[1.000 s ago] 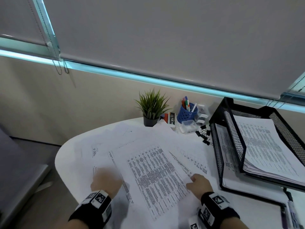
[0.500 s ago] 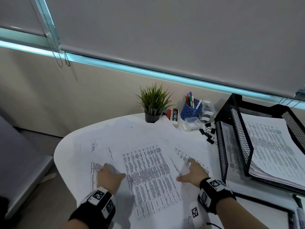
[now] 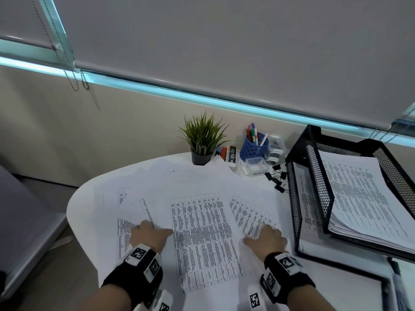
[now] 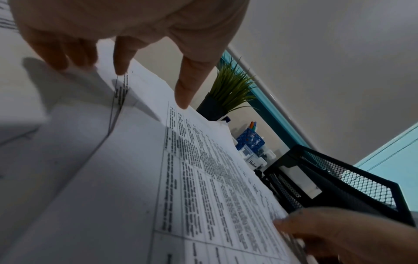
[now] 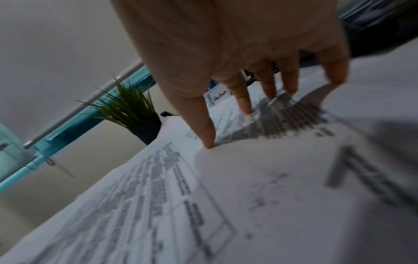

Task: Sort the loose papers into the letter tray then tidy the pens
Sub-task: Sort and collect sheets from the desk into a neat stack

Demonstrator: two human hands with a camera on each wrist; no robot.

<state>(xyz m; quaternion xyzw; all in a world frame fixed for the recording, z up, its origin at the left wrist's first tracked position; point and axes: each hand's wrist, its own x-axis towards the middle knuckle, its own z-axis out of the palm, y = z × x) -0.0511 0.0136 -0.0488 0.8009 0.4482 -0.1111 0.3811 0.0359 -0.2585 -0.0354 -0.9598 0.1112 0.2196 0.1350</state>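
Hands flat: your left hand [image 3: 149, 235] and right hand [image 3: 266, 236] press spread fingers on loose white printed papers [image 3: 202, 230]. Slide sheets together first. Black mesh letter tray [image 3: 314, 194] sits at 3 o'clock.

Office desk setting: a white table [image 3: 89, 212] strewn with printed papers [image 3: 202, 230], a black mesh letter tray [image 3: 314, 198], a blue pen cup [image 3: 253, 150], binder clips [image 3: 277, 178], roller blind [image 3: 224, 52].

Both hands [image 3: 207, 236] flat, fingers spread
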